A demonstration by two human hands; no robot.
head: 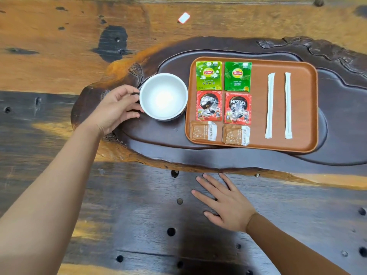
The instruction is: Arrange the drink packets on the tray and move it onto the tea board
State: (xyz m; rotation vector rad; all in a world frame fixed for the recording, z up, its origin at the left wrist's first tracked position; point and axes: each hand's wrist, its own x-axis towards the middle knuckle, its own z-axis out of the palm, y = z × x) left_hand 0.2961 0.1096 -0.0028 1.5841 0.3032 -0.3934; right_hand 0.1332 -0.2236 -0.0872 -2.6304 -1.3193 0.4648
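Packets neat, tray on the tea board.

The tray [309, 108] with its drink packets [223, 102] sits on the tea board [158, 143]; the job looks done. Left hand [117, 108] fingers curl round the white cup [163, 97] beside the tray. Right hand [224, 203] lies flat, fingers spread, on the roomy worktop [59, 46].

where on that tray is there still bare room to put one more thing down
On the tray, bare strips lie between the packet columns and the left wrapped stick, and between the right wrapped stick and the right rim. The left side is crowded: Lipton packets, Nescafe packets and brown sachets.
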